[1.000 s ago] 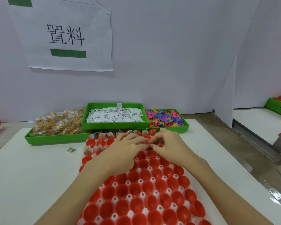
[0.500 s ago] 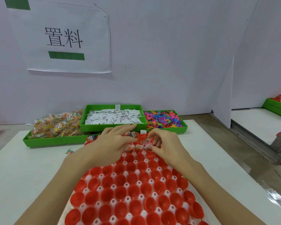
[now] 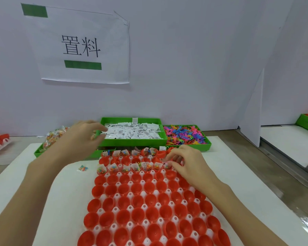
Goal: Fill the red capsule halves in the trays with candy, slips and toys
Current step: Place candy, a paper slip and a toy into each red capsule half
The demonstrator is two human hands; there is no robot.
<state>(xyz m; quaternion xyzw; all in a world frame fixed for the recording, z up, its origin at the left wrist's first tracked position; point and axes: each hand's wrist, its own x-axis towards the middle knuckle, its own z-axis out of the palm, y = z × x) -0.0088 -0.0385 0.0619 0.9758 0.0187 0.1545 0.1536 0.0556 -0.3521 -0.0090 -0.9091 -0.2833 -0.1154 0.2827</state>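
A person's left hand (image 3: pixel 82 137) hovers loosely curled by the slip tray (image 3: pixel 132 144) while right-hand fingers (image 3: pixel 172 157) pinch a candy packet (image 3: pixel 167 165) over upward-facing red capsule halves (image 3: pixel 140 201).

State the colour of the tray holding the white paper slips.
Green; the tray shows best in the head view.

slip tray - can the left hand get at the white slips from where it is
Probably yes: the left hand hovers at the near-left corner of the slip tray, whose white slips lie uncovered, with nothing between.
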